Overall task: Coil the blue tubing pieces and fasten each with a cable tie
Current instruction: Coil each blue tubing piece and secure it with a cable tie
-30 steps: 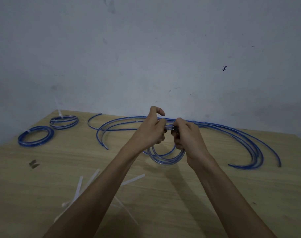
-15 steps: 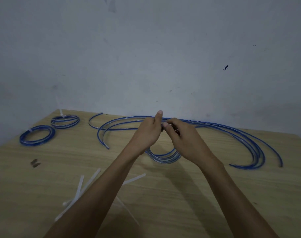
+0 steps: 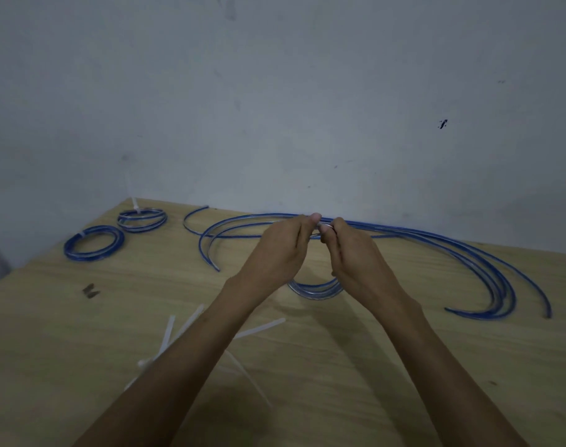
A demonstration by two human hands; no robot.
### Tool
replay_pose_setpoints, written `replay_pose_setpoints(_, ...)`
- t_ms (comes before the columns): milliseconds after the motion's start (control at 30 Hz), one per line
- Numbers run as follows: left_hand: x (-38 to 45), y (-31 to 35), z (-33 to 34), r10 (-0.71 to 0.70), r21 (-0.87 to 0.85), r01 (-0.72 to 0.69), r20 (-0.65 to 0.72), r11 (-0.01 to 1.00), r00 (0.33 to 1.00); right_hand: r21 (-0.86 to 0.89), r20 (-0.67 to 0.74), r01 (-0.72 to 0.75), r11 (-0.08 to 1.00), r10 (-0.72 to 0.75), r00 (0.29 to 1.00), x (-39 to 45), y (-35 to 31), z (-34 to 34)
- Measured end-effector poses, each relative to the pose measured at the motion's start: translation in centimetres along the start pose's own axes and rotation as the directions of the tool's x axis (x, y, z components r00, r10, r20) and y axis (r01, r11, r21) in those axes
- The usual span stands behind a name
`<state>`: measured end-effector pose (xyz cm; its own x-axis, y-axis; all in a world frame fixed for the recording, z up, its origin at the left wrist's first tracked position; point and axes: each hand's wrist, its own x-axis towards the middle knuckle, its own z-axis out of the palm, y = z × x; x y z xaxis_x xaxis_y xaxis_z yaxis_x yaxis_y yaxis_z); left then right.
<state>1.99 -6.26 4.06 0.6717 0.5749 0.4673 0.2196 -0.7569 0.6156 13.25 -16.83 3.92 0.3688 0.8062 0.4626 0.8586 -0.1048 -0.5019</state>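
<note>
On the far left of the wooden table [image 3: 404, 366], two finished coils are lying: a flat blue coil [image 3: 94, 242] near the edge, and just behind it a second tied coil [image 3: 142, 220] with the white tail of its tie sticking up. A loose bunch of white cable ties [image 3: 178, 337] is lying nearer the viewer, partly running under the left forearm, so how many there are cannot be told.

The left hand [image 3: 277, 253] is reaching forward over the middle of the table, fingers curled and thumb tip raised, pinching the top of the coil being wound [image 3: 315, 290]. The right hand [image 3: 352, 256] is meeting it, fingertips together, gripping the same top section. Only the coil's lower arc is showing below the two palms; its upper part is hiding behind the hands, and whether a tie is already around it cannot be made out.

Behind and to the right, the uncoiled blue tubing pieces [image 3: 488, 272] are lying in long curves against the wall [image 3: 307, 108].
</note>
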Motion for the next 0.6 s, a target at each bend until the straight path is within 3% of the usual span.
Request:
replay_pose_setpoints(133,-1.2,-0.5,-1.9,-0.099,-0.113,0.106,0.058,0.988,0.993,-0.051,0.009,0.023,0.998,-0.023,1.0,0.0,-1.8,1.8)
replay_pose_setpoints(267,-1.6,-2.3,-4.7,-0.307,-0.42,0.384,0.241,0.822,0.921,-0.032,0.053,-0.003,0.999,0.005,0.999,0.2,-3.8,3.6)
replay_pose_setpoints(333,-2.1,-3.1,-6.0,-0.361,-0.4,0.457,0.294,0.795,0.885,0.014,0.06,0.028,1.0,-0.029,0.998,0.1,-4.8,4.8)
replay_pose_setpoints(467,-3.4,-4.5,-8.2,-0.398,-0.325,0.467,0.258,0.822,0.88,0.042,0.094,0.107,0.993,-0.111,0.989,0.3,-6.7,6.7)
replay_pose_setpoints(600,-5.1,-6.9,-9.5,-0.306,-0.326,0.355,0.194,0.876,0.932,-0.115,0.205,0.196,0.974,-0.169,0.964,1.7,-7.6,7.6)
